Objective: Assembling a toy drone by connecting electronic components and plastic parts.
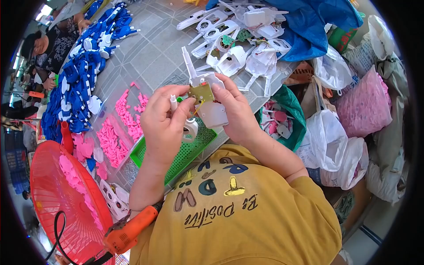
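In front of my chest I hold a white plastic housing half [214, 114] with a long prong pointing away from me. My right hand [238, 106] grips its right edge, thumb on top. A yellowish-green circuit board [202, 92] with a few thin wires lies on the housing. My left hand [165, 117] is closed, its fingertips at the board's left edge. Between its fingers shows a second white plastic part [190, 129] with a round opening, partly hidden by the hand. A green perforated basket [187, 152] with small metal pieces sits beneath my hands.
White housings with boards [238, 53] are piled at the far side, beside blue plastic sheeting [309, 26]. Pink parts [112, 139] and blue parts [79, 84] lie left. A red basket [92, 198] and orange power screwdriver [130, 232] are near left. Bags [324, 139] stand right. Another person [59, 46] sits far left.
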The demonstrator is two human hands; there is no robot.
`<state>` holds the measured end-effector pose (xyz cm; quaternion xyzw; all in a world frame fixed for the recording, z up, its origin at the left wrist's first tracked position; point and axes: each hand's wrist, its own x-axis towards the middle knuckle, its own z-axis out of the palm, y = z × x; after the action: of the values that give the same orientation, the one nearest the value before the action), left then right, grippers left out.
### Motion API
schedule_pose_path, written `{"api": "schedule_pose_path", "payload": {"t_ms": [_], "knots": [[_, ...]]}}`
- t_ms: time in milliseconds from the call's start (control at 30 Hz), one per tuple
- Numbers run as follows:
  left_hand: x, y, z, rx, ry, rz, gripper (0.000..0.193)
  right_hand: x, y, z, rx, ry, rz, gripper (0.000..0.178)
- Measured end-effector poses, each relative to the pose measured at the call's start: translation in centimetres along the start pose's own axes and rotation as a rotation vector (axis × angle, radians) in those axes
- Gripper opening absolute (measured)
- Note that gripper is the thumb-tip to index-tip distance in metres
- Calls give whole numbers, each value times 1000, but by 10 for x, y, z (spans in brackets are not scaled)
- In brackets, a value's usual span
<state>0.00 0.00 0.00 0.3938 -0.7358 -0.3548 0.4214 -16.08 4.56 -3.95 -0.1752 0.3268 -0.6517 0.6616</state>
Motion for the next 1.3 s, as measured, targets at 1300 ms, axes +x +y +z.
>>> {"api": "schedule_pose_path", "payload": {"t_ms": [1300], "knots": [[3, 0, 9, 105, 12, 14, 21, -7, 3, -5, -220, -28, -133, 61]]}}
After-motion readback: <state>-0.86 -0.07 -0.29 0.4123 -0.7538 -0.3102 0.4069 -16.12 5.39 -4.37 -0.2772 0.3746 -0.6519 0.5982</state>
